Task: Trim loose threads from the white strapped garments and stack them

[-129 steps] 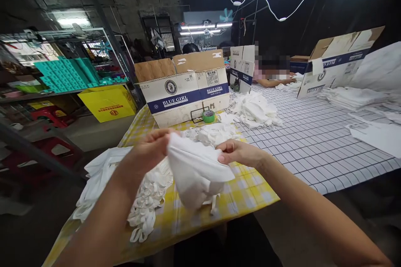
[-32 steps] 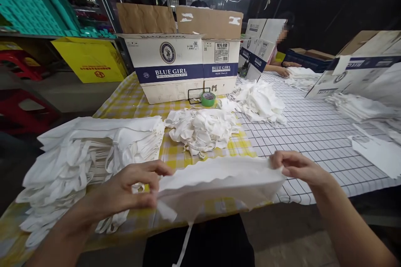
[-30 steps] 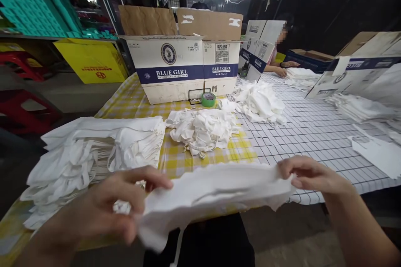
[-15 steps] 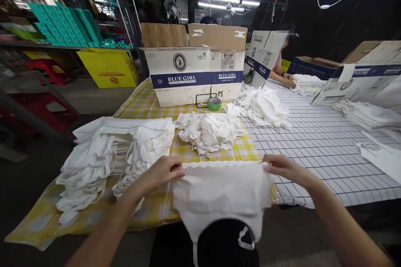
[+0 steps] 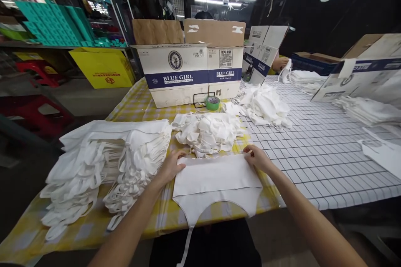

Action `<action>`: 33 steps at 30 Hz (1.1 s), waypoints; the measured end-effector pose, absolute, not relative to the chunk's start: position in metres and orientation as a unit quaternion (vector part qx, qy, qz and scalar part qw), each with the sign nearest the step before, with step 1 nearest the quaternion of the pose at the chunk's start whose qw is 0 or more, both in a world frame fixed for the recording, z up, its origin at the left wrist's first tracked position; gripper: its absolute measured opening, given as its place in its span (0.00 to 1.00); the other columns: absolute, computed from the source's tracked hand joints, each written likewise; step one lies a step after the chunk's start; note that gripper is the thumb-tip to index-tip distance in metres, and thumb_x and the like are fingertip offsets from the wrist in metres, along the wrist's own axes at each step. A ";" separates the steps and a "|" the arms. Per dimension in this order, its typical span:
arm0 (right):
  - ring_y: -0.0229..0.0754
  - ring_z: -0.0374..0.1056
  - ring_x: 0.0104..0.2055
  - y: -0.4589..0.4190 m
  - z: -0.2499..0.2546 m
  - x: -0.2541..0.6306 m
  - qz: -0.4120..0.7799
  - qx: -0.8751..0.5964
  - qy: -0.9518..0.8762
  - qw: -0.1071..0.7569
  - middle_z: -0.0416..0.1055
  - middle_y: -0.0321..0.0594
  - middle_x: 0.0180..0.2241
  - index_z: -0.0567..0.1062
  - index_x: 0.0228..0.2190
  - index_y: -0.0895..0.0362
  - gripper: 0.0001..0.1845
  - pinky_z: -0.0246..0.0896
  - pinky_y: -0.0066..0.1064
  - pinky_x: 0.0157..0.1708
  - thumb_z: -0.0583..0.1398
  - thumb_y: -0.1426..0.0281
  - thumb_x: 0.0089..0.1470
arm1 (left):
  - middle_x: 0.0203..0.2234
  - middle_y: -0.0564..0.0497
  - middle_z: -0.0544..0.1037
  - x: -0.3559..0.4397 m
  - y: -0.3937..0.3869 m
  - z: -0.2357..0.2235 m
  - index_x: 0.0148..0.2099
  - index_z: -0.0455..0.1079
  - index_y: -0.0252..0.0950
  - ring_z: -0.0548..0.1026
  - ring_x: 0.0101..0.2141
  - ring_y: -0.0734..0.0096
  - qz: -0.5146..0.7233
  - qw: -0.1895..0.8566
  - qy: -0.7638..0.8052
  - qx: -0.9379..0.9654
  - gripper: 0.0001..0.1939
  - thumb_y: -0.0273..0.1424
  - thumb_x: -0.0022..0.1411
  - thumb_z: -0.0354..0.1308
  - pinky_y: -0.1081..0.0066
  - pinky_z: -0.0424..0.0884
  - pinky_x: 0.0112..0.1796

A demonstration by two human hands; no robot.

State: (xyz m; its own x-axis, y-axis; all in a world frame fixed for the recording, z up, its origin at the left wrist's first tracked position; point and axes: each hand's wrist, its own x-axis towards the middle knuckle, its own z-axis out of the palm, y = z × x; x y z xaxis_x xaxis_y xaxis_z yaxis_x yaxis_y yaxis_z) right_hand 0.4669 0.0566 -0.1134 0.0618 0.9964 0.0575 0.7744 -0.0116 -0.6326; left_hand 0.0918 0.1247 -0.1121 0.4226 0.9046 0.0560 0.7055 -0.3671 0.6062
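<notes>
A white camisole [image 5: 216, 175] lies spread on the yellow checked tablecloth, hem away from me. One thin strap hangs over the table's front edge. My left hand [image 5: 171, 167] pinches the hem's left corner. At the right corner my right hand [image 5: 257, 159] has its fingers closed on the same hem. Left of my left hand is a thick stack of white camisoles [image 5: 115, 131], with its straps drooping toward me. Just beyond the hem sits a loose heap of white garments [image 5: 209, 131].
Behind the heap stand a green tape roll [image 5: 212, 103] and a Blue Girl carton [image 5: 188, 96]. Another white pile [image 5: 263, 106] lies on the grid-patterned cloth [image 5: 316, 146]. A co-worker's hand [image 5: 280, 64] shows beside a second carton [image 5: 261, 56] at the back right.
Both hands have moved forward and slightly closer together, carrying the camisole from over the table edge onto the tabletop. The co-worker's hand has lifted some white fabric.
</notes>
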 end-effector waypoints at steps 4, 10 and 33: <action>0.37 0.65 0.29 0.060 -0.119 0.466 0.179 -0.707 -0.628 0.273 0.68 0.37 0.35 0.69 0.36 0.54 0.13 0.63 0.30 0.32 0.55 0.71 0.45 | 0.38 0.48 0.68 0.093 0.126 -0.123 0.52 0.64 0.36 0.70 0.40 0.63 0.217 0.217 0.521 0.796 0.25 0.26 0.49 0.56 0.64 0.67 0.43; 0.52 0.53 0.57 0.016 -0.126 0.442 0.005 -0.737 -0.627 0.251 0.54 0.49 0.58 0.54 0.58 0.55 0.27 0.52 0.46 0.51 0.49 0.64 0.57 | 0.58 0.44 0.56 0.101 0.091 -0.136 0.61 0.52 0.40 0.56 0.57 0.54 0.214 0.024 0.511 0.832 0.30 0.29 0.57 0.52 0.55 0.56 0.54; 0.47 0.64 0.48 -0.143 -0.201 0.363 0.358 -0.714 -0.321 0.508 0.68 0.42 0.44 0.66 0.43 0.54 0.18 0.60 0.36 0.47 0.53 0.57 0.54 | 0.63 0.51 0.48 0.230 0.022 -0.116 0.64 0.45 0.46 0.45 0.62 0.61 0.087 0.173 0.193 0.962 0.29 0.37 0.62 0.48 0.52 0.42 0.59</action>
